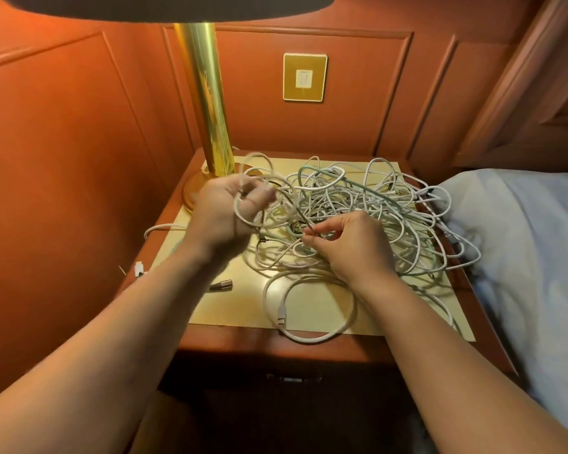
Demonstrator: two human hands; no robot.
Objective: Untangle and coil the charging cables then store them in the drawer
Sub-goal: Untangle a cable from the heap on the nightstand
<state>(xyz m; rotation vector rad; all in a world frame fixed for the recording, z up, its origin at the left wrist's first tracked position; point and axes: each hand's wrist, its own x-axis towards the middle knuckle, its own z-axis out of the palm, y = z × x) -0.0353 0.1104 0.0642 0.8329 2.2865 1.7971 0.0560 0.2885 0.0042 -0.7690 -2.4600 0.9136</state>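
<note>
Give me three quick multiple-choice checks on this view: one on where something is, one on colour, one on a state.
1. Where does the lamp stand on the nightstand?
A. back left
B. front right
C. front middle

2. What colour is the lamp's post?
A. black
B. brass gold
C. white

3. What is the left hand doing?
A. lying flat on the bed
B. hanging idle
C. gripping loops of white cable

Answers:
1 A: its base sits behind the cable pile, at the left.
2 B: the post shines gold.
3 C: cable loops wrap around its curled fingers.
</note>
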